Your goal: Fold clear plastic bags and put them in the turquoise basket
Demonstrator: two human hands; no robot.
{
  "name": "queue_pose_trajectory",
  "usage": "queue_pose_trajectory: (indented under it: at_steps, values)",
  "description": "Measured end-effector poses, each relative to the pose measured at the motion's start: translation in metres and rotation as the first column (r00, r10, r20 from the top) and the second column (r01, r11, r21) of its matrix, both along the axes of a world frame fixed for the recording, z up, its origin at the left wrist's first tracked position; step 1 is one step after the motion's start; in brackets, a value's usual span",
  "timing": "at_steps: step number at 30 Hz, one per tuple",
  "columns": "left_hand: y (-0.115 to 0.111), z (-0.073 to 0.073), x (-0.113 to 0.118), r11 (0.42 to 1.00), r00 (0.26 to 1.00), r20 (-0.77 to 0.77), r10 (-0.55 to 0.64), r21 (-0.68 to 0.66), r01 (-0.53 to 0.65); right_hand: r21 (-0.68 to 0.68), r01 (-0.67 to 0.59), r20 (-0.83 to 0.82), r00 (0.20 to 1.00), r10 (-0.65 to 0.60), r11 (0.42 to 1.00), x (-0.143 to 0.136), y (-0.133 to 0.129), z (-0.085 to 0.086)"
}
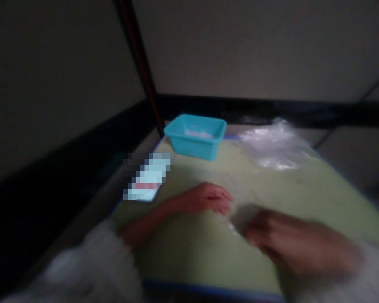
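My left hand (pixel 211 198) is over the middle of the yellow-green table (pixel 189 256), with its fingers loosely curved and apart and nothing seen in them. To its right, my right hand (pixel 271 235) is blurred, its fingers closed together. A small shiny piece of clear plastic (pixel 234 229) sticks out from the right fingertips toward the left hand; its exact kind is too blurred to tell. What lies inside the right fingers is hidden.
A turquoise plastic basket (pixel 194 147) with whitish contents stands at the far side. Clear plastic bags (pixel 274 145) lie crumpled at the back right. Left of my left hand lies a pale, partly pixelated flat object (pixel 150 194). Walls stand behind and left.
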State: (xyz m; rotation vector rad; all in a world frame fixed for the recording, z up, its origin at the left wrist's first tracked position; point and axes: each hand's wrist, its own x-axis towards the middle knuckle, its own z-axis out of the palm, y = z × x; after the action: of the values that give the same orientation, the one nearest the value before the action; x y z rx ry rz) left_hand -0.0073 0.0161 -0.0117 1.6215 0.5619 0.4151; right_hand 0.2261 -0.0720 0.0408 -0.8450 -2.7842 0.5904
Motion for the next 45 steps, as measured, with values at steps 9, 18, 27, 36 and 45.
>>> queue_pose_trajectory:
  at_steps: [9, 18, 27, 36, 45]
  values:
    - [0.001, -0.003, 0.002, 0.998, 0.999, 0.025, 0.020, -0.068, -0.018, -0.148, 0.136, -0.201, 0.966, -0.165, 0.980, 0.001, 0.029, -0.004]
    - [-0.004, 0.006, 0.007, 0.874, 0.971, -0.019, 0.240, 0.439, -0.207, 0.023, 0.463, -0.368, 0.828, -0.423, 0.886, 0.002, 0.053, -0.041]
    - [-0.031, 0.005, 0.017, 0.461, 0.987, -0.059, 0.151, 0.887, -0.017, -0.037, 0.458, -0.346, 0.828, -0.442, 0.888, 0.006, 0.053, -0.037]
    - [-0.022, -0.001, 0.017, 0.664, 0.952, -0.020, 0.305, 0.721, -0.198, -0.146, 0.256, -0.308, 0.906, -0.290, 0.956, -0.005, 0.045, -0.046]
    - [-0.020, 0.002, 0.015, 0.637, 0.950, 0.017, 0.310, 0.739, -0.221, -0.287, 0.325, -0.496, 0.754, -0.430, 0.901, -0.003, 0.052, -0.048]
